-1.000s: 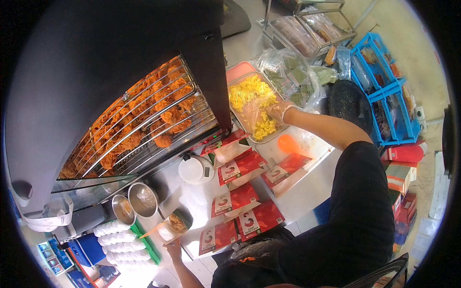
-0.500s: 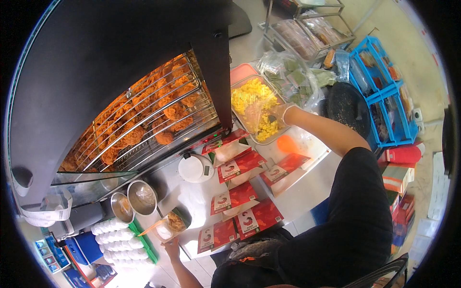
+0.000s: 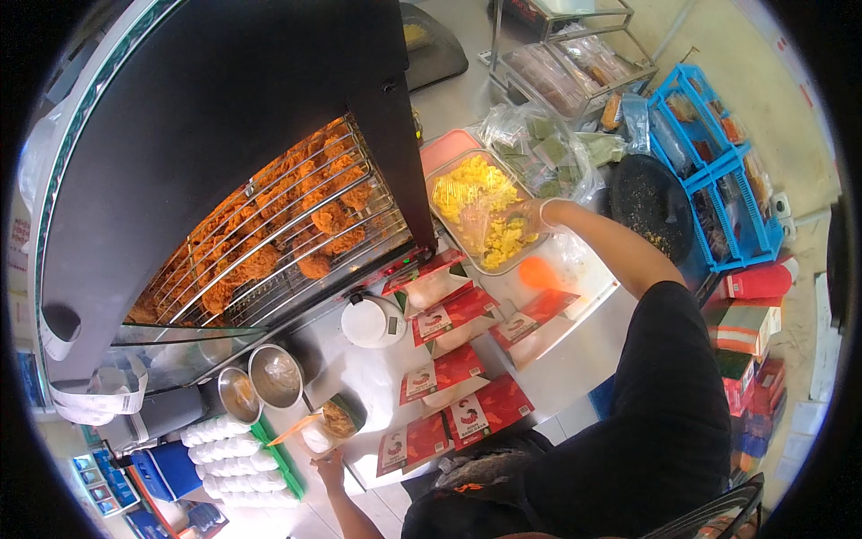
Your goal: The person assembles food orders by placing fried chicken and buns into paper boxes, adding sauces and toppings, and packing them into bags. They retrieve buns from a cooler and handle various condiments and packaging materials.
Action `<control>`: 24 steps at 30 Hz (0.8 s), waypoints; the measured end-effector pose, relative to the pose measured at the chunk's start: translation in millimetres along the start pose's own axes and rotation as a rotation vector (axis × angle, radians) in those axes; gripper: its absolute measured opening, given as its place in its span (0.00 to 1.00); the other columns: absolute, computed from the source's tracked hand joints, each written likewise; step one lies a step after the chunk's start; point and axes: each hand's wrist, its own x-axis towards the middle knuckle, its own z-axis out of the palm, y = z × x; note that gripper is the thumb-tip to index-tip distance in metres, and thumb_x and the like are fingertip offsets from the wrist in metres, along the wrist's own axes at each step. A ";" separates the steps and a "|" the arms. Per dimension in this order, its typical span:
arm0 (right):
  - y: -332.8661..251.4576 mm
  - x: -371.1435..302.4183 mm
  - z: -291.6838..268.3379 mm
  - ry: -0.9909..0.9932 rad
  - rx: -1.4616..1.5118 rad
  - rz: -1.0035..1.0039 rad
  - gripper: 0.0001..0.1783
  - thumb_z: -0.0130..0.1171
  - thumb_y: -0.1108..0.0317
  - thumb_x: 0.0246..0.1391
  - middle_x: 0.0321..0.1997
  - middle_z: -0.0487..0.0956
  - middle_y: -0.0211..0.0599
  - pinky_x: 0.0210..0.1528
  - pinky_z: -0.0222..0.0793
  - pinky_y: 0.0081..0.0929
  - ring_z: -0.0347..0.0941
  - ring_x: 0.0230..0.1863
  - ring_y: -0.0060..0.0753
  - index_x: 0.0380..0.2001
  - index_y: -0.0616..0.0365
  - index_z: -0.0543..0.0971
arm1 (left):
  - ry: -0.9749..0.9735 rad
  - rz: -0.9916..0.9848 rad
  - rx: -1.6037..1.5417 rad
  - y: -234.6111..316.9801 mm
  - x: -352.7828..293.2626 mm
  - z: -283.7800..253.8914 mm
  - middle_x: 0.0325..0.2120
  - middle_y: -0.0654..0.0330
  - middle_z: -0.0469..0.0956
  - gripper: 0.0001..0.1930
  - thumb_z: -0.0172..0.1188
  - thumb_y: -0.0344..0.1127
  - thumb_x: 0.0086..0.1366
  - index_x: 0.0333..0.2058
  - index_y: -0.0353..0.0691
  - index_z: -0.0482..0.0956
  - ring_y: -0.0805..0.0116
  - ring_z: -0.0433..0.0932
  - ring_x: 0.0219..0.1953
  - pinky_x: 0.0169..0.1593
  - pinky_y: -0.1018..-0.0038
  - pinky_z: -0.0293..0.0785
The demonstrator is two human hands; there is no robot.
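My right hand (image 3: 503, 221), in a clear plastic glove, reaches into a metal tray (image 3: 496, 269) of yellow scrambled egg (image 3: 470, 182). Its fingers are down among the egg and blurred by the glove. At lower left, my left hand (image 3: 329, 466) is closed on the near edge of an open food box (image 3: 357, 413). Inside that box lie a white mound of rice (image 3: 316, 437) and a brown piece of fried chicken (image 3: 338, 419). An orange strip (image 3: 294, 427) sticks out over its left side.
Several red-and-white boxes (image 3: 492, 411) cover the counter's middle. A round white scale (image 3: 365, 322) and two metal bowls (image 3: 276, 375) stand along the heated cabinet (image 3: 269, 81) of fried chicken. White wrapped bundles (image 3: 235, 469) lie left. A black mortar (image 3: 648, 211) and blue baskets (image 3: 718, 171) stand right.
The view has shifted slightly, so the counter and boxes sit a little further right and lower. My right hand has shifted within the egg; my left hand stays at the open food box.
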 end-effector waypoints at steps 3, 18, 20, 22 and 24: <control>-2.2 -9.3 5.8 0.182 0.042 0.111 0.42 0.70 0.56 0.56 0.70 0.74 0.49 0.64 0.73 0.49 0.74 0.66 0.52 0.72 0.42 0.67 | 0.032 0.100 -0.046 0.2 1.9 -1.5 0.55 0.31 0.77 0.62 0.75 0.46 0.55 0.70 0.14 0.39 0.39 0.76 0.61 0.66 0.59 0.72; -90.9 -33.0 46.3 0.372 -0.282 0.207 0.49 0.79 0.40 0.44 0.66 0.78 0.44 0.61 0.76 0.52 0.74 0.67 0.52 0.67 0.46 0.72 | -0.130 0.110 -0.005 3.3 9.0 -6.6 0.55 0.32 0.78 0.54 0.74 0.42 0.57 0.66 0.13 0.48 0.42 0.76 0.62 0.69 0.60 0.68; -102.7 -38.1 39.8 0.288 -0.320 0.202 0.47 0.79 0.41 0.44 0.66 0.78 0.45 0.61 0.76 0.51 0.75 0.66 0.52 0.66 0.45 0.74 | -0.080 0.141 0.063 -21.4 23.6 -6.2 0.57 0.31 0.77 0.60 0.74 0.49 0.56 0.68 0.10 0.44 0.40 0.76 0.62 0.71 0.61 0.65; -105.8 -41.2 32.9 0.175 -0.400 0.169 0.46 0.79 0.40 0.42 0.65 0.78 0.50 0.61 0.76 0.49 0.77 0.64 0.54 0.63 0.47 0.78 | -0.069 0.124 0.087 -15.0 22.4 -1.3 0.63 0.28 0.66 0.64 0.75 0.52 0.55 0.69 0.10 0.41 0.37 0.67 0.67 0.74 0.61 0.59; -103.9 -37.5 38.6 0.149 -0.414 0.171 0.43 0.77 0.39 0.44 0.64 0.79 0.49 0.63 0.75 0.49 0.76 0.65 0.54 0.62 0.47 0.80 | -0.078 0.040 0.080 -13.1 18.3 -1.3 0.73 0.23 0.46 0.66 0.75 0.49 0.55 0.71 0.12 0.36 0.34 0.50 0.77 0.78 0.62 0.50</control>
